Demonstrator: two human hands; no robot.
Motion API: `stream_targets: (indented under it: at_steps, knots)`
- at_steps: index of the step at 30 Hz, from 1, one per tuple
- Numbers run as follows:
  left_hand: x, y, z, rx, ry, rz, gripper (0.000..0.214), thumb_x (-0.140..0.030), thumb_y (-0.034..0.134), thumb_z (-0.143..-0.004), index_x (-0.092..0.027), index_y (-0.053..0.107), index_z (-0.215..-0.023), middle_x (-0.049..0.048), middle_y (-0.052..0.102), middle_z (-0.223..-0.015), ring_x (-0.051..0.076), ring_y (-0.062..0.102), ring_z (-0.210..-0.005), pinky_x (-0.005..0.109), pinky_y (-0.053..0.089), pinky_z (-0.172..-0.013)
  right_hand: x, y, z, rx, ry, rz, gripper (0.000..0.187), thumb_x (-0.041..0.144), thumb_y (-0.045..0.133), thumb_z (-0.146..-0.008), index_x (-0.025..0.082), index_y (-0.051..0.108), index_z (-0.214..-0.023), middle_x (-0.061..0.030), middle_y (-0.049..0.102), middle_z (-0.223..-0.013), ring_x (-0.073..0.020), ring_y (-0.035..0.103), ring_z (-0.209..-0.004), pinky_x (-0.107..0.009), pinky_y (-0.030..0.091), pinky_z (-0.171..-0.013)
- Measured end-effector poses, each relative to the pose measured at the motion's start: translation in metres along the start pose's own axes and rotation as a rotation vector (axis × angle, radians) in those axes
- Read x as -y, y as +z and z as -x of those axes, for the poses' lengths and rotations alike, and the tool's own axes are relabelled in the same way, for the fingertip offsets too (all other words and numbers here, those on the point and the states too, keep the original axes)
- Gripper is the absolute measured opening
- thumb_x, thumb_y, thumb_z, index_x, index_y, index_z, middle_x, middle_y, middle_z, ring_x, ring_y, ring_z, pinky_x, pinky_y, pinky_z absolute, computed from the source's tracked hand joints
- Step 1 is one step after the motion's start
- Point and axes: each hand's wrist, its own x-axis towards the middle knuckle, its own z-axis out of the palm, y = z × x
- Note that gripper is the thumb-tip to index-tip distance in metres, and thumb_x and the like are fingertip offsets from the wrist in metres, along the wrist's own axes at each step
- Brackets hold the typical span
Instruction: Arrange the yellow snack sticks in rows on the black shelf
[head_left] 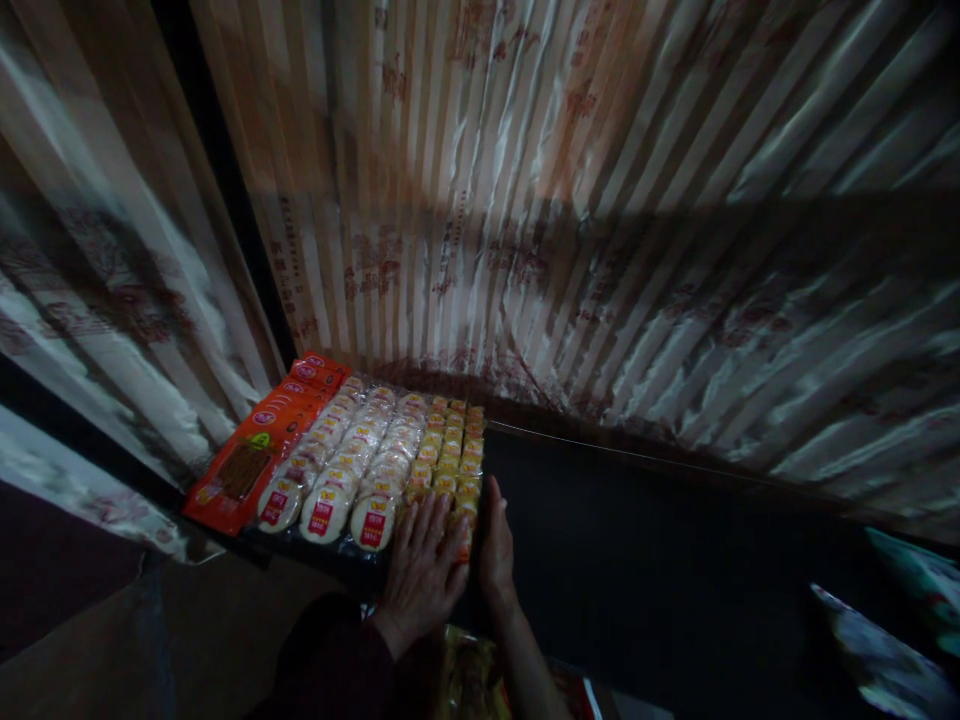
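My left hand (425,572) lies flat with fingers stretched out over the front end of the rows of small yellow-wrapped snacks (448,455). Upright and on edge, my right hand (496,550) is beside the right side of those rows, its fingers straight. Whether its palm touches the wrappers I cannot tell. Left of the yellow snacks are rows of round white cakes (322,512) in clear wrappers with red labels. Orange packets (259,440) with brown sticks showing through a window overlap in a row at the far left.
A black shelf (637,540) extends to the right. Two shiny packets, one whitish (885,655) and one green (919,580), lie at its right end. Pleated printed sheeting (480,200) hangs behind. Below my hands is a golden packet (469,670), partly hidden.
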Motion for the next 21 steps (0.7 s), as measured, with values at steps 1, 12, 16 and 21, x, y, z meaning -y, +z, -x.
stream_targets:
  at_steps: [1,12,16,21]
  knots:
    - [0.0,0.001,0.0,0.01,0.001,0.006,0.065,-0.041,0.05,-0.086,-0.024,0.03,-0.145,0.0099,0.027,-0.153,0.029,0.02,-0.142,0.046,0.014,-0.114,-0.002,0.002,0.002,0.015,-0.003,0.0,0.08,0.07,0.03,-0.082,0.017,0.038,-0.142,-0.0067,0.038,-0.148,-0.0215,0.031,-0.139,-0.036,0.025,-0.114]
    - [0.003,-0.003,0.001,0.038,0.045,0.043,0.063,-0.038,0.047,-0.089,-0.023,0.027,-0.146,0.0093,0.023,-0.155,0.027,0.018,-0.143,0.047,0.013,-0.115,-0.002,0.007,0.007,-0.033,-0.071,0.026,0.082,0.069,0.032,-0.082,0.01,0.042,-0.139,-0.0112,0.044,-0.145,-0.0225,0.037,-0.136,-0.035,0.027,-0.112]
    - [0.0,-0.009,0.007,-0.001,0.049,0.025,0.062,-0.037,0.046,-0.09,-0.021,0.027,-0.146,0.0102,0.024,-0.154,0.026,0.018,-0.143,0.048,0.011,-0.116,0.002,0.0,0.03,-0.084,-0.101,0.09,0.079,0.067,0.03,-0.083,0.012,0.043,-0.138,-0.01,0.042,-0.146,-0.0225,0.035,-0.136,-0.036,0.024,-0.114]
    - [-0.011,-0.012,0.041,-0.024,-0.133,0.007,0.064,-0.025,0.046,-0.089,-0.014,0.022,-0.147,0.0138,0.009,-0.157,0.031,0.012,-0.144,0.048,0.019,-0.115,-0.002,-0.009,0.052,-0.106,-0.088,0.137,0.08,0.068,0.029,-0.082,0.012,0.041,-0.14,-0.0095,0.039,-0.148,-0.0217,0.031,-0.139,-0.036,0.02,-0.115]
